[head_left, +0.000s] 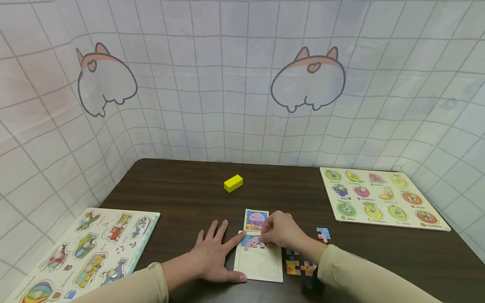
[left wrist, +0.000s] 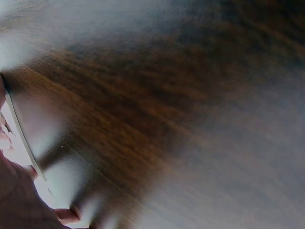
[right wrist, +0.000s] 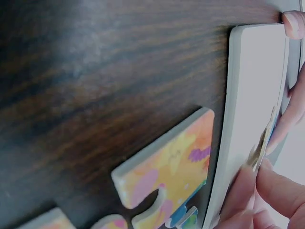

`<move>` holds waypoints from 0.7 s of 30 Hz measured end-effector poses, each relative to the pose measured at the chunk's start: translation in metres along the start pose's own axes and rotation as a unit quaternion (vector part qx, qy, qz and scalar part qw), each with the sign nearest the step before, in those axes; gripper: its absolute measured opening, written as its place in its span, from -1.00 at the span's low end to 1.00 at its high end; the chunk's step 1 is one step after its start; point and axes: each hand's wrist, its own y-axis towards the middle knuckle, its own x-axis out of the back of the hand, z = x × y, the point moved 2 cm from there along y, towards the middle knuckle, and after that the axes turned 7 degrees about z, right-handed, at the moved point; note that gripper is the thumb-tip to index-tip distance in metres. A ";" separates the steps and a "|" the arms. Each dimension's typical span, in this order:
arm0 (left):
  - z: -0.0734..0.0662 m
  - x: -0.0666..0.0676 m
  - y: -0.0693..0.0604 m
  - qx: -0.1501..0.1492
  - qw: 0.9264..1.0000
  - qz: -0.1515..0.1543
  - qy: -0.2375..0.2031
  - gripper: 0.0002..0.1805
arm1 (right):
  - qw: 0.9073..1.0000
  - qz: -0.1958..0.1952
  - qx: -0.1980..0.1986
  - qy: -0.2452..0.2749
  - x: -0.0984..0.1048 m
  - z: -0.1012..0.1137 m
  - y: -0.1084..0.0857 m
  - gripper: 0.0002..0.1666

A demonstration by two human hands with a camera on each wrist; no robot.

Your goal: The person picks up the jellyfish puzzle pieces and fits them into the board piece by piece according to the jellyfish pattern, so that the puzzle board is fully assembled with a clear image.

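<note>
A white puzzle frame (head_left: 259, 265) lies on the table, with pink-and-blue jigsaw pieces (head_left: 248, 243) along its top. My right hand (head_left: 280, 230) pinches a jigsaw piece (right wrist: 261, 145) there, seen tilted and nearly edge-on over the frame in the right wrist view. My left hand (head_left: 212, 257) lies spread at the frame's left side, thumb on the lower edge and index fingertip at the upper corner. Just beyond the frame is a picture card (head_left: 256, 219) with a pink jellyfish. Loose yellow-orange jigsaw pieces (right wrist: 174, 160) lie right of the frame, partly hidden by my right arm.
A blue jigsaw piece (head_left: 323, 233) lies right of my right hand. Farther back sits a yellow block (head_left: 233, 183). A fruit puzzle board (head_left: 384, 200) is at the right, and a vehicle puzzle board (head_left: 87, 248) at the left. A tiled-pattern curtain (head_left: 235, 92) stands behind the table.
</note>
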 end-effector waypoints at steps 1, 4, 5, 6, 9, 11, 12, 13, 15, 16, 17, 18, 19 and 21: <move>0.000 0.000 0.000 0.000 1.000 0.000 0.000 0.10 | 1.000 -0.003 0.003 -0.003 0.000 0.000 0.000 -0.78; 0.000 0.000 0.000 0.002 1.000 0.000 0.000 0.10 | 1.000 -0.015 0.014 -0.011 -0.001 -0.001 0.001 -0.76; 0.000 0.000 0.000 0.002 1.000 0.000 0.000 0.10 | 1.000 -0.019 0.018 -0.013 -0.002 -0.001 0.001 -0.75; 0.000 0.000 0.000 0.003 1.000 0.001 0.000 0.10 | 0.999 -0.022 0.020 -0.016 -0.002 -0.001 0.001 -0.75; 0.000 0.000 0.000 0.003 1.000 0.001 -0.001 0.10 | 0.999 -0.031 0.029 -0.027 -0.003 -0.001 0.001 -0.73; 0.000 0.000 0.001 0.003 1.000 0.002 -0.002 0.10 | 0.998 -0.033 0.033 -0.035 -0.004 -0.002 0.001 -0.72; 0.001 -0.001 0.001 0.003 1.000 0.002 -0.003 0.10 | 0.998 -0.033 0.034 -0.037 -0.004 -0.002 0.001 -0.72; 0.001 -0.001 0.001 0.003 1.000 0.003 -0.004 0.10 | 0.998 -0.034 0.036 -0.040 -0.005 -0.002 0.001 -0.72; 0.002 -0.001 0.002 0.002 1.000 0.004 -0.004 0.10 | 0.998 -0.034 0.036 -0.041 -0.005 -0.002 0.002 -0.73; 0.002 -0.001 0.002 0.002 1.000 0.005 -0.005 0.10 | 0.998 -0.035 0.036 -0.041 -0.005 -0.002 0.002 -0.72; 0.002 -0.002 0.002 0.003 1.000 0.006 -0.006 0.10 | 0.998 -0.035 0.035 -0.040 -0.005 -0.002 0.002 -0.72; 0.003 -0.002 0.003 0.002 1.000 0.006 -0.006 0.10 | 0.998 -0.036 0.034 -0.040 -0.005 -0.003 0.002 -0.72; 0.004 -0.003 0.003 0.000 1.000 0.005 -0.006 0.11 | 0.998 -0.036 0.032 -0.040 -0.005 -0.003 0.002 -0.71; 0.005 -0.003 0.004 -0.001 1.000 0.001 -0.006 0.11 | 0.998 -0.035 0.030 -0.043 -0.006 -0.003 0.002 -0.69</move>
